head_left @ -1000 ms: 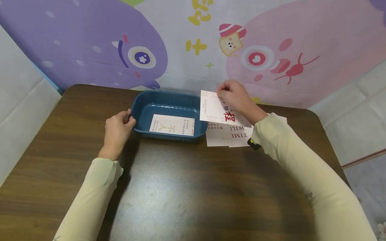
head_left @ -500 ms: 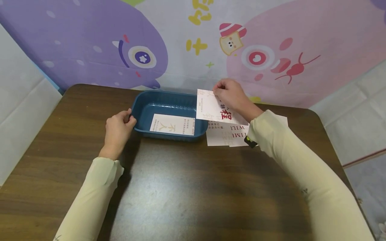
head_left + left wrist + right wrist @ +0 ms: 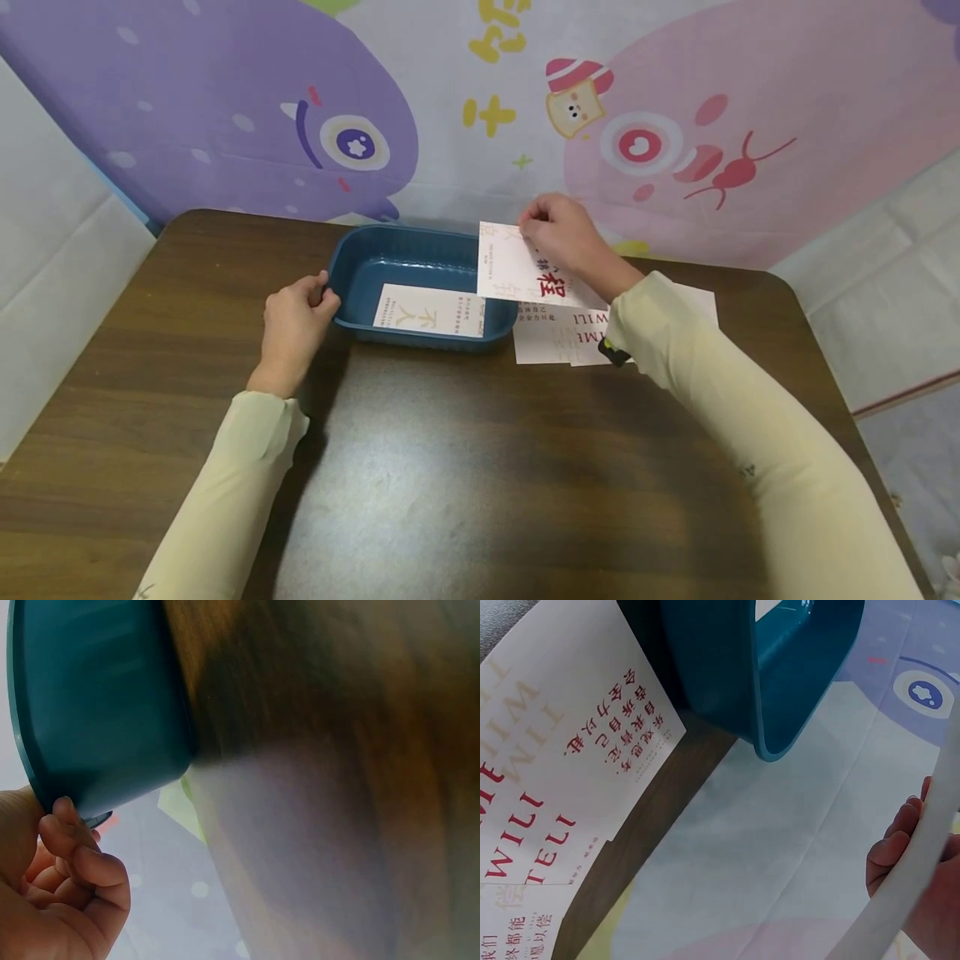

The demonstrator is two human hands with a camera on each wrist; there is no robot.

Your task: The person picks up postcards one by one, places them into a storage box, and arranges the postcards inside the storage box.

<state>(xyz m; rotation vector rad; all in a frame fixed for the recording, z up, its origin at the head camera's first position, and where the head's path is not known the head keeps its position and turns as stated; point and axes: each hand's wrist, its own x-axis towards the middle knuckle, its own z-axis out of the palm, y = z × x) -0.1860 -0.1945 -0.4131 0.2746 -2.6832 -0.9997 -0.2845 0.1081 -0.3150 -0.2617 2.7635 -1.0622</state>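
Note:
A dark blue-green plastic basin (image 3: 405,336) stands near the back of the table, with a printed card (image 3: 420,310) lying inside it. My left hand (image 3: 295,325) pinches the basin's left rim between thumb and curled fingers, as the left wrist view shows on the basin wall (image 3: 97,697). A white card (image 3: 510,262) with a large red character is pinched at its far edge by my right hand (image 3: 570,237). That card is raised, its left end over the basin's right rim. In the right wrist view the card (image 3: 922,847) is seen nearly edge-on, before the fingers.
Several printed cards (image 3: 540,342) lie overlapping on the brown wooden table (image 3: 450,467), right of the basin and partly under my right forearm. Behind the table hangs a cartoon-printed cloth (image 3: 465,167). White wall panels flank both sides.
My right hand has moved slightly left with its card, which now reaches further over the basin. The left hand and the basin have stayed in place.

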